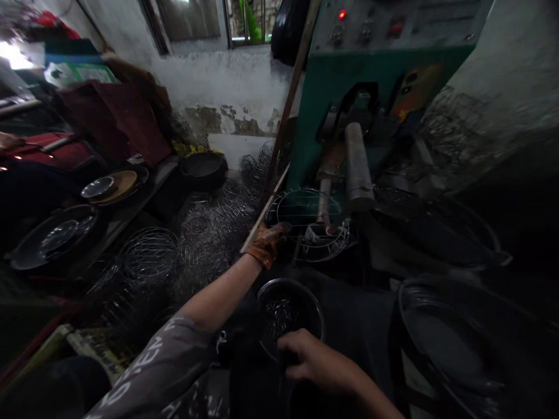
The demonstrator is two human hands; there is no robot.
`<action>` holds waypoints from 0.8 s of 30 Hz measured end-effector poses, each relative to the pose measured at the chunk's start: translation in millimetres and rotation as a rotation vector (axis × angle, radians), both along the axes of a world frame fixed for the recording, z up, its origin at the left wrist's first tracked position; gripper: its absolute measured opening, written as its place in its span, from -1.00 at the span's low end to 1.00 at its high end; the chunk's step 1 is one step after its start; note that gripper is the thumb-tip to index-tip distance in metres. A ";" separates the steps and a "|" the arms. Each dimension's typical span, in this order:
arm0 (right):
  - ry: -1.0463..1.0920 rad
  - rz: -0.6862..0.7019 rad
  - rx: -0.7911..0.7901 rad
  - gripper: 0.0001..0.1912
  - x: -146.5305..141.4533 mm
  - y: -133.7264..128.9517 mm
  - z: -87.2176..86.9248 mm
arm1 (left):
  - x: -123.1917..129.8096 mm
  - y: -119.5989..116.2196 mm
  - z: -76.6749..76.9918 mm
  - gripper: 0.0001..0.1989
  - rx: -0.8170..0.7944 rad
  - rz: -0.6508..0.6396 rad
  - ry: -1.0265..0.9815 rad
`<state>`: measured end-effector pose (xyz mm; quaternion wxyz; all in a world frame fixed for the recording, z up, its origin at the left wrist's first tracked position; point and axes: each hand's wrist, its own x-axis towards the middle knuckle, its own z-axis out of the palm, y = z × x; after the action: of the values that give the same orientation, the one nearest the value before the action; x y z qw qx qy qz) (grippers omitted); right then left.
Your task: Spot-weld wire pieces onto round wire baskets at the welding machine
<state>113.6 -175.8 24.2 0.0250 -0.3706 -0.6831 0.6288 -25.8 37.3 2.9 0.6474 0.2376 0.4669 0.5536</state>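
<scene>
My left hand (268, 241), in a worn orange-brown glove, grips the left edge of a round wire rack (301, 256). The rack sits tilted at the front of a green machine, around its lower electrode arm and under a thick metal cylinder (358, 169). Closer to me, a metal bowl (322, 317) holds many small metal pieces (279, 314). At the bowl's near rim is my bare right hand (310, 358), its fingers curled; darkness hides whether a small piece is between them.
The green machine (301, 116) has a lit red lamp. Left of it lie heaped wire racks (213, 227) and a leaning wooden bar (286, 110). Round pans (98, 250) stand at left; a large basin (404, 326) is at right. Another person's hand (11, 141) shows far left.
</scene>
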 end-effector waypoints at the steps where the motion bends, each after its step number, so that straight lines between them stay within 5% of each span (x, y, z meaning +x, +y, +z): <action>1: 0.000 -0.015 -0.019 -0.71 2.7 0.4 5.3 | -1.6 -0.9 -1.4 -0.26 0.005 -0.011 -0.012; 5: 0.053 -0.014 -0.099 -0.75 14.0 4.3 23.0 | -8.1 -4.3 -1.5 -0.42 -0.010 -0.070 0.011; 7: 0.087 -0.126 -0.111 -0.77 22.0 12.8 27.4 | -7.9 -5.2 0.9 -0.47 -0.025 -0.067 0.058; 13: 0.128 -1.051 0.169 -0.67 50.2 68.5 25.3 | 3.4 -10.3 7.1 -0.67 -0.092 -0.081 0.087; 16: 0.238 -1.340 0.227 -0.53 51.2 94.4 18.8 | 6.8 -16.2 9.6 -0.66 -0.024 -0.058 0.057; 20: 0.346 -1.475 0.257 -0.44 42.2 109.3 7.6 | 11.0 -19.7 12.8 -0.63 -0.007 -0.055 0.046; 24: 0.166 -1.415 0.330 -0.43 42.0 109.6 1.0 | 16.8 -19.6 14.5 -0.35 -0.035 0.023 0.035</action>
<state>155.7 -66.3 25.2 0.5324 -0.6658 -0.3620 0.3771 -8.9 17.7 17.4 0.6369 0.2306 0.4903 0.5485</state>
